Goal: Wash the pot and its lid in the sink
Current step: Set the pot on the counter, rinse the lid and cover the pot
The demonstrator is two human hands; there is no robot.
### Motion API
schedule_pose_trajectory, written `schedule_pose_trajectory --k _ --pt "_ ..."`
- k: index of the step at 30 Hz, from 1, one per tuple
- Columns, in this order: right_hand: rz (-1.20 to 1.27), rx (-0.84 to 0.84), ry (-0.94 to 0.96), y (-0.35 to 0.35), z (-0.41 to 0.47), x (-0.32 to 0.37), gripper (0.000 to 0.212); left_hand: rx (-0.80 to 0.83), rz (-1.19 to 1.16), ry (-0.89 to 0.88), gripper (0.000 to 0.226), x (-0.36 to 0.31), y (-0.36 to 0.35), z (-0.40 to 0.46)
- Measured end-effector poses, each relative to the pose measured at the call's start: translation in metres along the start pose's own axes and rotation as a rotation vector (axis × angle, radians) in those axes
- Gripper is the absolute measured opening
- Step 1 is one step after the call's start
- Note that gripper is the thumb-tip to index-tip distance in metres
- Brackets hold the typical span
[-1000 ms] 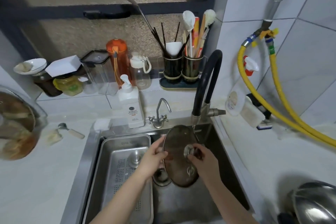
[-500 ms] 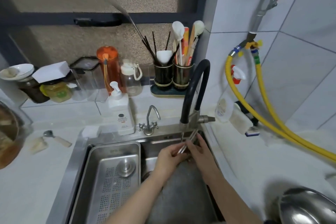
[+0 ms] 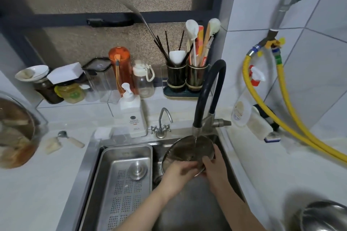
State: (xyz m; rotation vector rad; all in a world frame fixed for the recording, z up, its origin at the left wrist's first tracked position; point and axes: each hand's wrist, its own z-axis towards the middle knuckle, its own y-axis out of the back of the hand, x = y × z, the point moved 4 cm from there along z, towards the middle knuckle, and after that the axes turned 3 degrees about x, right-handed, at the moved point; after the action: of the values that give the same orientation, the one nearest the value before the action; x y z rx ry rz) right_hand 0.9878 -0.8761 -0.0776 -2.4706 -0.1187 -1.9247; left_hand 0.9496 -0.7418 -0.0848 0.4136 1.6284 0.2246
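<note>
Hands, left and right, grip the lid under the faucet over the steel sink, white counter alongside.

1. The near rim of the lid is hidden behind the left hand and the right hand; the fingers under it cannot be seen.
2. The pot is cut off by the bottom-right corner, so only its rim shows.
3. A glass bowl runs off the left edge; its contents are too blurred to name.
4. The sink floor is blurred and runs off the bottom edge.
5. The soap bottle label is too small to read.
</note>
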Motion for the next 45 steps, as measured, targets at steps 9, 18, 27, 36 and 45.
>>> schedule_pose_trajectory --k 9,18,27,36,45 --pt "0.059 0.161 0.162 0.039 -0.006 0.018 0.053 -0.289 0.105 0.232 0.066 0.016 0.037 0.004" --pt "0.312 0.178 -0.022 0.047 -0.003 -0.009 0.049 -0.520 -0.300 0.250 0.042 0.012 0.053 0.005" --pt "0.286 0.167 -0.118 0.009 0.012 -0.021 0.035 -0.623 -0.382 0.263 0.032 0.006 0.090 -0.016" --pt "0.028 0.088 -0.015 0.001 0.025 -0.002 0.029 -0.500 -0.420 0.441 0.027 0.032 0.085 -0.037" --pt "0.040 0.120 0.006 0.028 0.023 -0.002 0.045 -0.425 -0.585 0.457 0.036 0.028 0.068 -0.024"
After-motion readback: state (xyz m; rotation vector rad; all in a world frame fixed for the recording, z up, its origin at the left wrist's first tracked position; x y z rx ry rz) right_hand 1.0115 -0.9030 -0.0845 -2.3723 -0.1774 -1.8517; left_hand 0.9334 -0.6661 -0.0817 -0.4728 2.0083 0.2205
